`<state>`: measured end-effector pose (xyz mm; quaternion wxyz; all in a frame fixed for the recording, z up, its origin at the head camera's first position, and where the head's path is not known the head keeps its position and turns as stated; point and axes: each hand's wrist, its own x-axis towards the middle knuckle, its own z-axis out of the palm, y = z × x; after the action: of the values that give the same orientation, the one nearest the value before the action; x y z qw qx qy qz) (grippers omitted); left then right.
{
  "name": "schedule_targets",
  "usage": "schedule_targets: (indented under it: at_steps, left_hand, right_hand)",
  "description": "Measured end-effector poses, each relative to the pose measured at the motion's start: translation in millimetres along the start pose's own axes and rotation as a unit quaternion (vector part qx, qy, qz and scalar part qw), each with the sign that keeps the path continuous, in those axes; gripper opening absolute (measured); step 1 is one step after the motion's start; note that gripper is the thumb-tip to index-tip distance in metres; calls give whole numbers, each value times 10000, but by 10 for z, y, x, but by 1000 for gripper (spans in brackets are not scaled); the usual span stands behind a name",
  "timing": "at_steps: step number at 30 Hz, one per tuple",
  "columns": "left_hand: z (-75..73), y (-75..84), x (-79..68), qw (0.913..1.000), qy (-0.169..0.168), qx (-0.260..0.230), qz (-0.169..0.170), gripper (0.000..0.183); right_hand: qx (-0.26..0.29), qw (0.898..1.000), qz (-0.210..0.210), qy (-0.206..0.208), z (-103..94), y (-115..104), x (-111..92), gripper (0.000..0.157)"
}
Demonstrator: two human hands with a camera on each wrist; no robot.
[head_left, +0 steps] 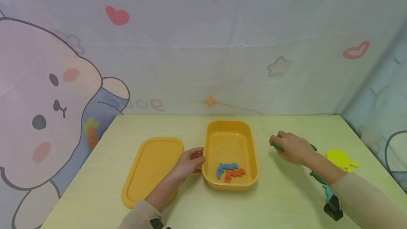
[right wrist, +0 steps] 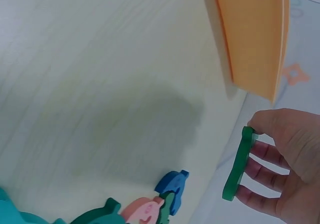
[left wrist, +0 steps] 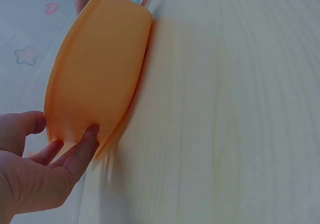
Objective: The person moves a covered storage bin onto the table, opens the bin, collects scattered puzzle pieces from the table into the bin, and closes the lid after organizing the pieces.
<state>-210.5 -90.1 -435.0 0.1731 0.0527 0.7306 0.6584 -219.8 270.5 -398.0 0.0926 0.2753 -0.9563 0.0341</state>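
Note:
My left hand (head_left: 187,165) touches the left side of a yellow plastic box (head_left: 229,187). In the left wrist view, its thumb is at the rim and its fingertips lie along the outer wall. My right hand (head_left: 292,147) pinches a flat green toy piece (right wrist: 237,164) between thumb and fingertips, raised above the table to the right of the box. The piece's broad face is turned away, so its shape is hidden. Inside the box, at its near end, lie a blue animal-shaped piece (head_left: 227,168) and an orange one (head_left: 234,174).
Left of the box lies a yellow lid (head_left: 152,169), partly behind my left forearm. Under and beyond the right forearm are more flat pieces: a bright yellow one (head_left: 339,159), a teal one (head_left: 328,192), a pink one (right wrist: 142,209) and a dark blue one (right wrist: 172,188). A printed curtain hangs behind the table.

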Motion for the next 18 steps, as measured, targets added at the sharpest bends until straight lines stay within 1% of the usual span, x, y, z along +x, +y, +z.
schedule_targets:
  at_steps: [5, 10, 18]
  left_hand:
    - [0, -2, -1, 10000, -7, -27, 11, 47]
    - [2, -1, 0, 10000, -9, -17, 3, 46]
    - [-3, 9, -16, 10000, -42, 3, 14, 46]
  right_hand:
    - [18, 9999, -143, -13, -78, -48, 87, 21]
    - [34, 9998, -192, -31, -157, -105, 176, 20]
    - [22, 9990, -443, -109, -252, -225, 334, 18]
